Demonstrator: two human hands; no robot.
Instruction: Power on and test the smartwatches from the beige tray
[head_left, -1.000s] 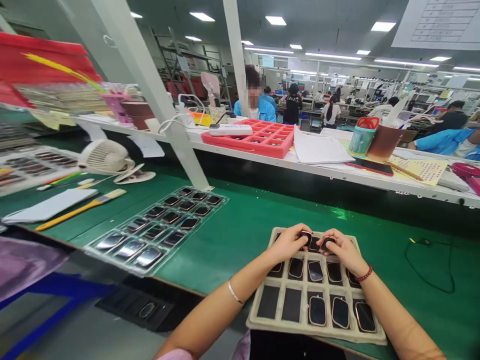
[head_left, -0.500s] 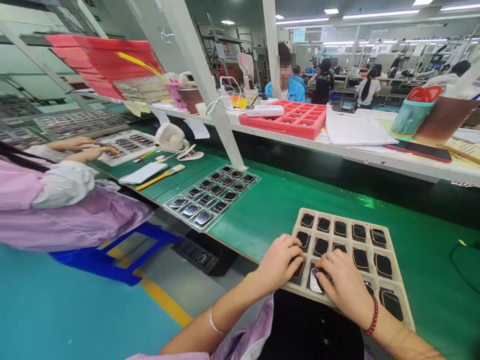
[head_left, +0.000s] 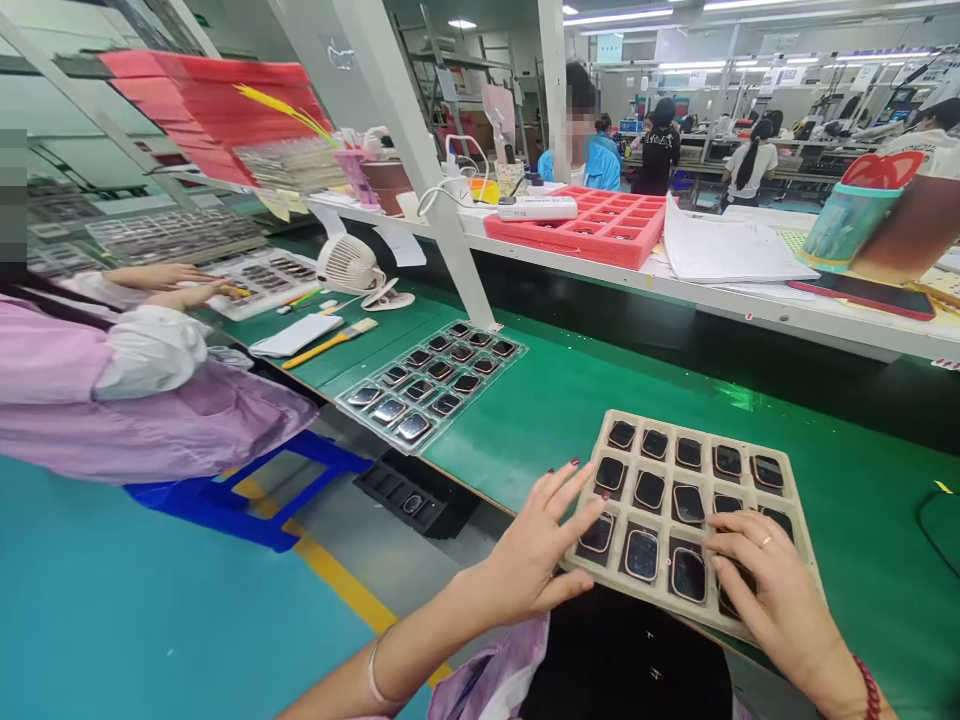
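A beige molded tray [head_left: 675,598] rests at the bench's front edge, its compartments holding dark square watch faces with gold-toned rims. My left hand [head_left: 536,550] is at the tray's left front corner, fingers spread and holding nothing, beside a watch face [head_left: 597,532] in the front row. Over the tray's right part lies my right hand [head_left: 780,595], thumb and fingers apart. It partly covers a front-row watch face [head_left: 731,598]. To its left, two front-row watch faces [head_left: 641,555] lie uncovered in their compartments.
A clear plastic tray [head_left: 427,440] of similar watch faces lies farther left on the green bench [head_left: 525,420]. Beyond it are a yellow-handled brush [head_left: 322,345] and a small fan [head_left: 352,268]. A white post [head_left: 454,240] and shelf edge [head_left: 637,285] border the back. A co-worker's hands [head_left: 180,285] work at left.
My right hand has moved rightward along the front row, uncovering the second and third watch faces. My left hand has drawn back left and its fingers have spread. The view has shifted slightly.
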